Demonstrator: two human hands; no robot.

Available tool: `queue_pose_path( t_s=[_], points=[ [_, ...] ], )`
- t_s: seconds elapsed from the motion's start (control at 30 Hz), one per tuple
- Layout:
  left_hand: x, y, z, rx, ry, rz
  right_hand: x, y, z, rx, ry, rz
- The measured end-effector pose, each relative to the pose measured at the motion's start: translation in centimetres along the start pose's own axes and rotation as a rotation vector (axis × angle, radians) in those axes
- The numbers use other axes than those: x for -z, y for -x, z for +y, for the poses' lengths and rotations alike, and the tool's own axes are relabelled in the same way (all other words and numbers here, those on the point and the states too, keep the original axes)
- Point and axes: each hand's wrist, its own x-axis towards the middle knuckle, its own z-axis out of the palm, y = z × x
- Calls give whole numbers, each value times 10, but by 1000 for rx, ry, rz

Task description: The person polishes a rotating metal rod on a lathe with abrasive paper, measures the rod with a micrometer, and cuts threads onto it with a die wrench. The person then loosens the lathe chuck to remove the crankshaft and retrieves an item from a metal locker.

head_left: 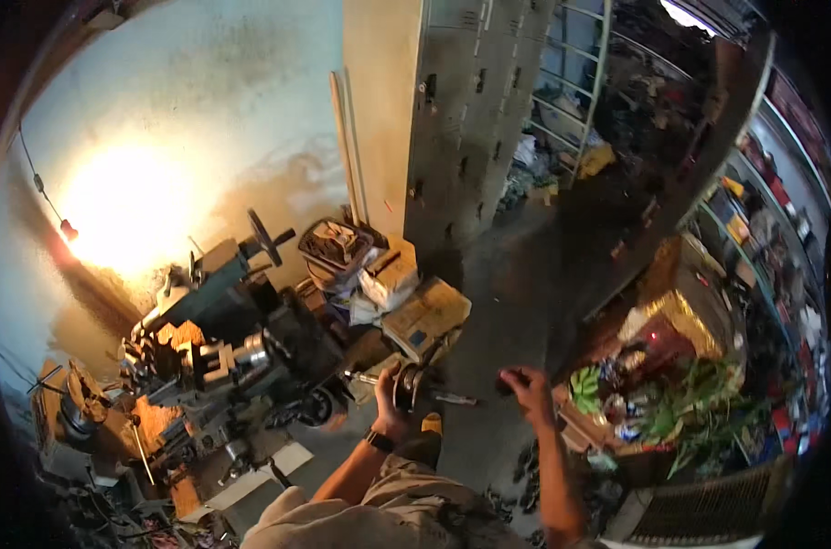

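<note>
My left hand [390, 410] is closed around a round metal part [413, 384]. A light metal rod [362, 376] sticks out on its left side, and a thin rod-like piece [456, 399] shows to its right; I cannot tell whether that piece is joined to it. A dark watch band is on my left wrist. Out to the right, apart from the metal part, my right hand [530, 395] is raised with its fingers bent together. Something small and dark [505, 383] shows at the fingertips, too blurred to name.
A lathe-like machine [205, 366] stands at left under a glaring lamp. Ahead are a basket [335, 245], a flat worn box [426, 317] and dark metal lockers [461, 119]. At right are leafy plants [699, 403], a metal grille [699, 508] and cluttered shelves [772, 247].
</note>
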Motion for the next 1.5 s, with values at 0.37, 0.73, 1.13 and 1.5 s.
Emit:
queue_pose_path(
  t_s=[0.37, 0.73, 1.13, 1.5],
  points=[
    [-101, -221, 54, -570, -284, 187, 21, -473, -86, 429, -404, -161],
    [-90, -374, 22, -1220, -192, 410, -121, -804, -104, 724, -117, -48],
    [-115, -524, -17, -1274, -97, 401, 18, -792, -27, 599, -445, -472],
    [-85, -548, 3, -1122, -175, 484, 191, -947, 103, 80, -831, -89]
  ],
)
